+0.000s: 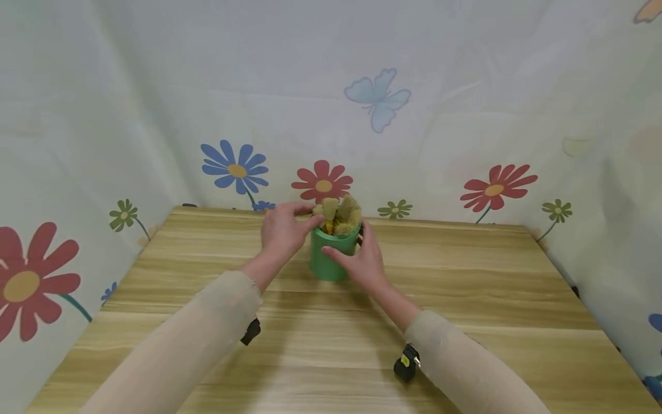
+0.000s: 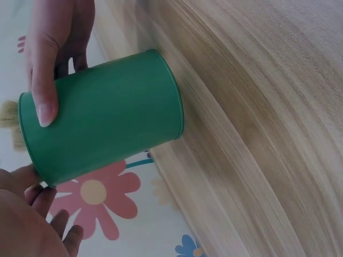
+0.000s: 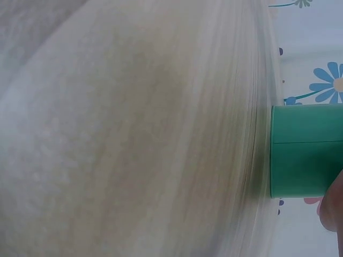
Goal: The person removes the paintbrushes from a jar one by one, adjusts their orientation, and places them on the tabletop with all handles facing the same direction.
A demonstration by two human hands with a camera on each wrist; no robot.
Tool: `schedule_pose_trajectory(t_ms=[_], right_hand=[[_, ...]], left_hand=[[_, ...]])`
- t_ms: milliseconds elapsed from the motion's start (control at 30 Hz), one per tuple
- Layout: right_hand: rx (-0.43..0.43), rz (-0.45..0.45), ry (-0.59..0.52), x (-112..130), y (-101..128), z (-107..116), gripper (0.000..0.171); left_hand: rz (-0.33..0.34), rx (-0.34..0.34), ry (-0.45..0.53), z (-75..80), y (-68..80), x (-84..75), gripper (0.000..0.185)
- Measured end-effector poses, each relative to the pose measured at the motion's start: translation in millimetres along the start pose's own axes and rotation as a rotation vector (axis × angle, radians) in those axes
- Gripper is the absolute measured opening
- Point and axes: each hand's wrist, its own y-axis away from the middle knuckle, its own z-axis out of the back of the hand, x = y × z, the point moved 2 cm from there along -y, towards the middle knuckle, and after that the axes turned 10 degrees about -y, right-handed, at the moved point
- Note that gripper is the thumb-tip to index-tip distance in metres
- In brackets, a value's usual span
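Two hands work a green cylindrical can [image 1: 333, 256] standing at the wooden table's [image 1: 465, 322] far centre: the right hand [image 1: 362, 261] clasps its side from 3 o'clock, while the left hand [image 1: 283, 230], at 10 o'clock, pinches the bristly yellow-tan tufts [image 1: 338, 215] at its mouth. Arranging appears underway; steadiness comes next.

Bare wooden table [image 1: 465, 299] spreads open left, right and front of the green cup [image 1: 331, 261]; a flowered curtain [image 1: 414, 144] closes in just behind it.
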Motion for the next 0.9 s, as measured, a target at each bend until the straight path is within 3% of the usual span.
schedule_pose_trajectory(t_ms=[433,900], right_hand=[[0.004,-0.005,0.0,-1,-1,0,0.098],[0.006,0.0,-0.013,2,0,1,0.097]], left_hand=[[-0.099,-0.101,0.042,5.2,1.0,-8.2,0.026],[-0.213,-0.057,0.218,36.6,-0.6,-34.5,0.023]])
